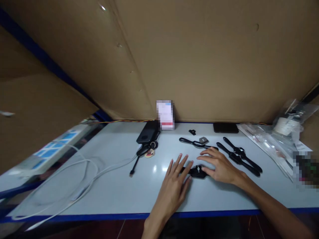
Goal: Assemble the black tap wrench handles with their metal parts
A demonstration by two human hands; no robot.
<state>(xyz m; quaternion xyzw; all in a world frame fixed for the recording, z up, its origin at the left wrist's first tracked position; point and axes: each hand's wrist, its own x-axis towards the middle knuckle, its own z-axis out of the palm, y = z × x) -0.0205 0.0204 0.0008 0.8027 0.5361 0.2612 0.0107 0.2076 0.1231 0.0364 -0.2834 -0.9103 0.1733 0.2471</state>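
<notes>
A black spokeshave (198, 171) lies on the table between my hands, with a bright round screw at its middle. My left hand (175, 182) rests with fingers spread over its left end, hiding most of that handle. My right hand (219, 166) is at its other end, thumb against or just beside the body and fingers apart, covering the right handle. Behind them lies another spokeshave (196, 143), with a grey metal blade (203, 140) beside its middle. A small black lever cap (192, 132) sits farther back.
Two more spokeshaves (240, 156) lie side by side at right. Clear plastic bags (271, 146) and a black phone (225, 127) are beyond. A lit phone (165, 114) leans on the wall near a power bank (149, 132). White cables (92, 179) and a power strip (56, 149) are at left.
</notes>
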